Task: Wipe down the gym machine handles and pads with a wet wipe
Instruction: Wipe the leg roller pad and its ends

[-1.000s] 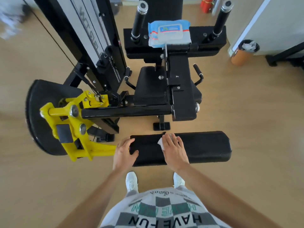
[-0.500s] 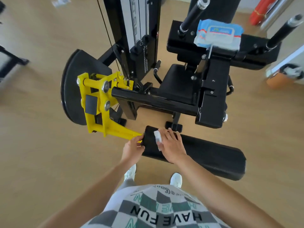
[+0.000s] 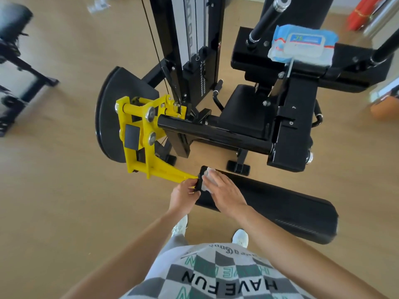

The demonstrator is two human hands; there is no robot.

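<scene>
A long black roller pad [image 3: 280, 210] lies across the front of the gym machine, fixed to a yellow arm [image 3: 170, 172]. My right hand [image 3: 224, 190] lies flat on the pad's left end and presses a white wet wipe [image 3: 208, 179] against it. My left hand [image 3: 185, 192] grips the pad's left end cap, fingers curled round it. Two black upright handles [image 3: 266, 19] rise at the back of the machine. A blue and white wipes pack [image 3: 302, 45] rests on the machine's upper platform.
The black seat [image 3: 244, 108] and weight stack column [image 3: 194, 39] stand behind the pad. Another black machine [image 3: 13, 61] is at the far left. An orange bin [image 3: 386, 104] sits at the right edge. Wooden floor [image 3: 54, 190] surrounds the machine.
My right hand has slid the wipe leftward along the pad to its left end. My left hand has stayed at the end cap. The view has swung left.
</scene>
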